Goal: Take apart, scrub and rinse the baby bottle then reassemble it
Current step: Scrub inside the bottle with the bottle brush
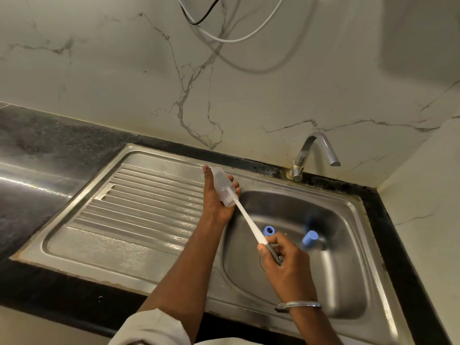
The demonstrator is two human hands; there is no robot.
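Note:
My left hand grips the clear bottle body above the sink's left rim, its open mouth pointing down toward me. A white bottle brush runs into that mouth; its head is inside the bottle. My right hand holds the brush by its grey handle end over the basin. Two blue bottle parts lie in the basin: a blue ring just beyond my right hand and a blue cap to its right.
The steel sink has a ribbed drainboard on its left. A chrome tap stands behind the basin, no water running. Dark stone counter lies to the left, marble wall behind and to the right. Cables hang above.

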